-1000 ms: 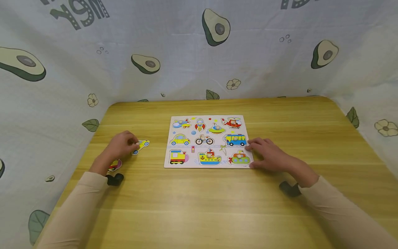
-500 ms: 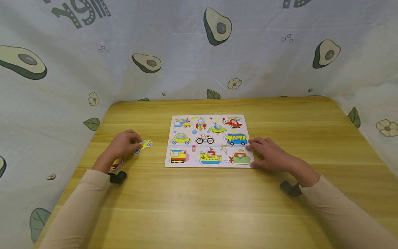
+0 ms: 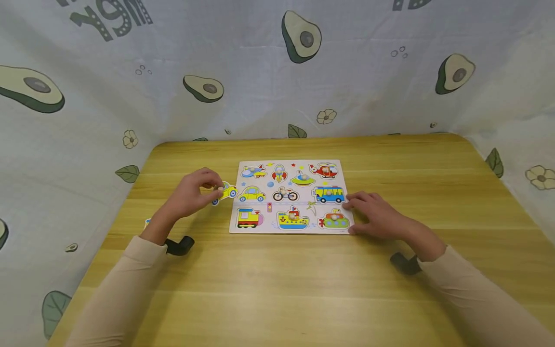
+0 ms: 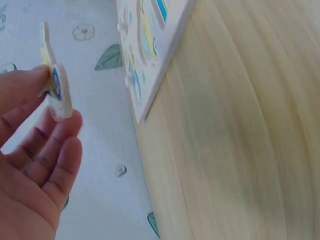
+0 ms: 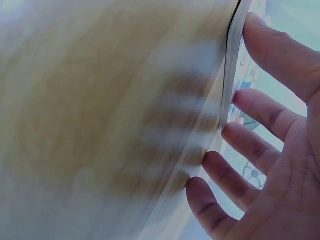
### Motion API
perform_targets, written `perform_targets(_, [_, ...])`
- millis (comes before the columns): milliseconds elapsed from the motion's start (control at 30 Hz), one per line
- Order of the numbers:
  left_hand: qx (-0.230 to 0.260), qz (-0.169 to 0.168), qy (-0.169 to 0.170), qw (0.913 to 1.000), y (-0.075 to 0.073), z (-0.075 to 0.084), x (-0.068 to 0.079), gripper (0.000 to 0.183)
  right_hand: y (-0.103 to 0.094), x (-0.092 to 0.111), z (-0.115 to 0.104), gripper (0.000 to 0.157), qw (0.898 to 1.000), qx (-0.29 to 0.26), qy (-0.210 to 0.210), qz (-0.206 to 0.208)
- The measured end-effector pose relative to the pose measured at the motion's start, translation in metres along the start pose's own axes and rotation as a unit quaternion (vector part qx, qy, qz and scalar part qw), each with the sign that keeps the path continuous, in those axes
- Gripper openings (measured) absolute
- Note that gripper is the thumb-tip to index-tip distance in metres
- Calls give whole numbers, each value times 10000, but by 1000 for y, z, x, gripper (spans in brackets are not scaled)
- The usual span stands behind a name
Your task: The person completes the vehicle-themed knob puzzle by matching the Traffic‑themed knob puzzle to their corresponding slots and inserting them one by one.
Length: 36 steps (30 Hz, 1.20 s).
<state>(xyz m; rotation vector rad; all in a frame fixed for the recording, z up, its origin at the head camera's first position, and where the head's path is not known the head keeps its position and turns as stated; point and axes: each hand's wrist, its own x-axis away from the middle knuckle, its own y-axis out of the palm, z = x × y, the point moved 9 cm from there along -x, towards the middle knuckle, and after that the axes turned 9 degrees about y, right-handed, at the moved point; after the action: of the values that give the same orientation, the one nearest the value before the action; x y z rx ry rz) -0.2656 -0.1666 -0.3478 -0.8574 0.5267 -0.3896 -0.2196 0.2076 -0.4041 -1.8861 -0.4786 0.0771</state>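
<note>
My left hand [image 3: 189, 195] pinches a yellow car puzzle piece [image 3: 228, 191] by its knob, just off the left edge of the puzzle board [image 3: 270, 225]. In the left wrist view the car piece [image 4: 62, 95] is seen edge-on between thumb and fingertips. The board shows a printed car [image 3: 251, 193] and a printed train [image 3: 248, 218] without knobs. Knobbed pieces such as the bus [image 3: 328, 194] and boat [image 3: 293, 220] sit in it. My right hand [image 3: 376, 217] touches the board's right edge with fingers extended; the right wrist view shows the fingertips along that edge.
Behind my left wrist lies another puzzle piece [image 3: 147, 222], nearly all hidden. The wooden table [image 3: 277, 289] carries the board in its middle. A white avocado-print cloth [image 3: 256, 106] hangs behind and at the sides. Each wrist wears a black camera mount [image 3: 180, 246].
My left hand has lifted the car piece and carried it rightward to the board's left edge. The train piece at the left is now mostly hidden by the wrist. The right hand stays put.
</note>
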Motion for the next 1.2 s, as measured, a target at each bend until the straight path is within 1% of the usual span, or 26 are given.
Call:
perform_targets(100, [232,29,109,9997,6,7,-4,5,0,0,-1,61,10000,-10,-39,22])
perform_targets(200, [323,-5,170,9993,12,10,-8,6,-1,0,-2,60,10000,-2,-71,49])
perform_targets(333, [357,-13,186,9992,17,9,-12,7,-1,0,-1,59,10000,-1,-62,46])
perform_targets(500, [298,-82,89,9995,26,5,-19,10,-1,0,0,59,10000,0,-25,50])
perform_targets(633, [333,-261,-37,9991,39,-1,-28,11,-2,1,-1,59,10000,-9,-42,41])
perform_targets(733, [445,-472,-179,9977,51,-6,-36,11,-1,1,0,59,10000,-15,-28,20])
perform_targets(867, [409,-787,-217,9958,65,-10,-46,10,0,1,0,59,10000,-41,-15,-2])
perform_targets(1033, [127,-1075,-180,9940,75,-13,-55,10,0,2,0,59,10000,-49,5,8])
perform_targets(1200, [-15,-1169,-311,9927,80,-18,-59,13,0,1,1,60,10000,-22,5,34])
